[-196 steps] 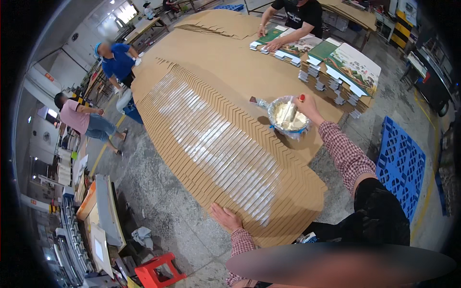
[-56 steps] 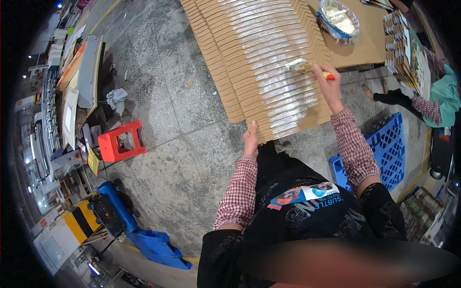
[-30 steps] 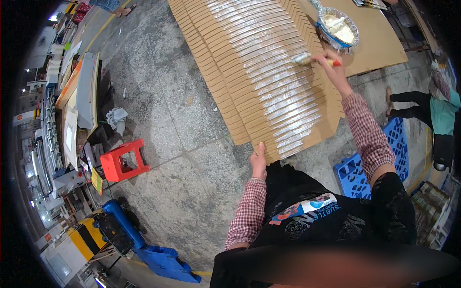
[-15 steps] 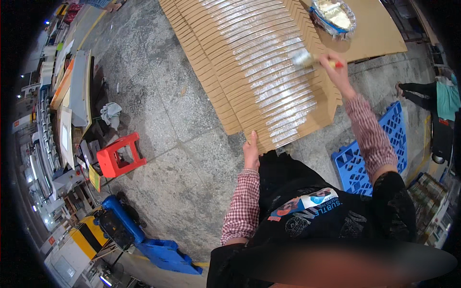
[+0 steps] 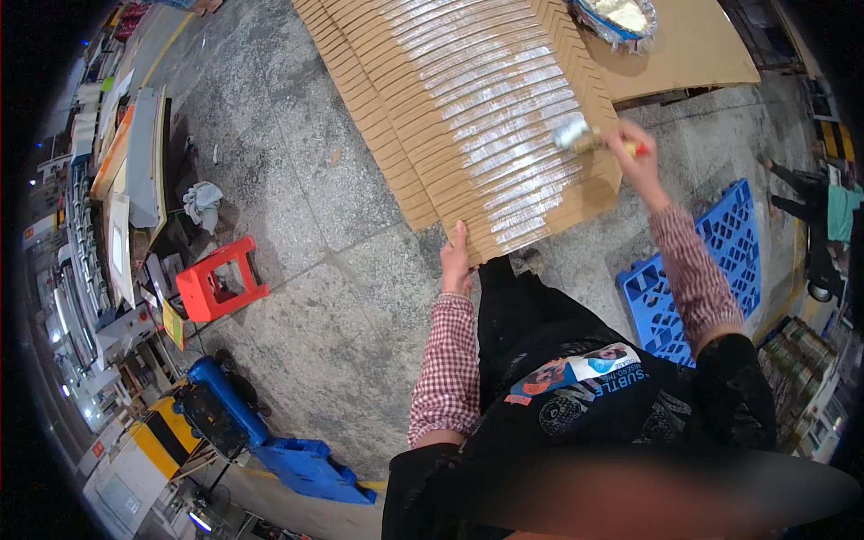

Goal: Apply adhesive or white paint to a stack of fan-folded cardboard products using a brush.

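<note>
My right hand [image 5: 637, 162] is closed around the handle of a paintbrush [image 5: 589, 141], whose bristles are coated white. The bristles are over the overlapping cardboard sheets [image 5: 405, 135], which are fanned out like steps. Down their middle runs a broad band of wet, shiny white paste. With the thumb on top, my left hand [image 5: 456, 259] grips the near left corner of the nearest sheet; its other fingers are mostly hidden. Beyond my right hand, a plastic-lined basin [image 5: 621, 20] of thick cream-white paste stands on a flat cardboard sheet [image 5: 693, 54].
A blue plastic pallet [image 5: 693, 270] lies on the floor to my right. On the left are a red stool [image 5: 222, 280], a crumpled grey cloth [image 5: 203, 205] and leaning boards [image 5: 148, 171]. Blue wheeled equipment [image 5: 225, 405] is at lower left. Another person [image 5: 832, 211] is at far right.
The brush in my right hand has moved nearer to me along the pasted band. My left hand still holds the sheet's corner. The whole view has shifted slightly.
</note>
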Demonstrator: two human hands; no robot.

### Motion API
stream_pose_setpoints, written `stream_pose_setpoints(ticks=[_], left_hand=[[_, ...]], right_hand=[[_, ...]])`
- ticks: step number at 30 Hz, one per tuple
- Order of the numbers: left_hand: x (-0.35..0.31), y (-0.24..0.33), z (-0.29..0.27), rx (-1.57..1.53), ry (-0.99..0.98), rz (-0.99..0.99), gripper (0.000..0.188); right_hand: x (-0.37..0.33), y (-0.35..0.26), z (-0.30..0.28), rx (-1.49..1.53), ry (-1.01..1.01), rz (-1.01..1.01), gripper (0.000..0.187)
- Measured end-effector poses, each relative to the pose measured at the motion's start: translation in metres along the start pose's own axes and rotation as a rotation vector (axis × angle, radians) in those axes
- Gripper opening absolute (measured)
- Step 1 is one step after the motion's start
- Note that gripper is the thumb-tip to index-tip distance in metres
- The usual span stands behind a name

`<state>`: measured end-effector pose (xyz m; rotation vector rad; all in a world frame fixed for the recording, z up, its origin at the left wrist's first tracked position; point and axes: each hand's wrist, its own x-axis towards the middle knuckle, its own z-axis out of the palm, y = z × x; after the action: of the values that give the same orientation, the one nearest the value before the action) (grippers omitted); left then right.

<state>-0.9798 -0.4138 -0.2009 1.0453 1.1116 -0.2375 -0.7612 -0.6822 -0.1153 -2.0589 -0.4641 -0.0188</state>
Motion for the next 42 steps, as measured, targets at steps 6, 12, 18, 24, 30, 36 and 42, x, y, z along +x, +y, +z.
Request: stream_pose_setpoints(ticks=[6, 12, 18, 24, 30, 36, 42], left_hand=[[0.005, -0.008, -0.010, -0.054, -0.010, 0.027, 0.049], [0.001, 0.000, 0.001, -0.089, -0.036, 0.054, 0.051], [0.009, -0.008, -0.010, -0.114, -0.054, 0.059, 0.049], [0.011, -0.007, -0.002, -0.114, -0.052, 0.070, 0.051], [0.013, -0.008, -0.010, -0.127, -0.012, 0.061, 0.052], [0.013, -0.009, -0.002, -0.094, -0.033, 0.079, 0.053], [0.017, -0.017, -0.013, -0.072, 0.006, 0.144, 0.054]], right_hand=[[-0.065, -0.032, -0.024, 0.111, -0.131, -0.001, 0.013], [-0.034, -0.019, -0.004, 0.028, 0.035, -0.091, 0.013], [-0.119, -0.019, -0.034, 0.042, -0.138, 0.067, 0.013], [-0.104, -0.028, -0.027, 0.105, 0.053, -0.062, 0.008], [-0.143, -0.035, -0.043, 0.151, 0.000, -0.018, 0.006], [-0.133, -0.018, -0.034, 0.041, 0.044, 0.022, 0.009], [-0.108, -0.087, -0.008, 0.047, 0.076, -0.111, 0.010]])
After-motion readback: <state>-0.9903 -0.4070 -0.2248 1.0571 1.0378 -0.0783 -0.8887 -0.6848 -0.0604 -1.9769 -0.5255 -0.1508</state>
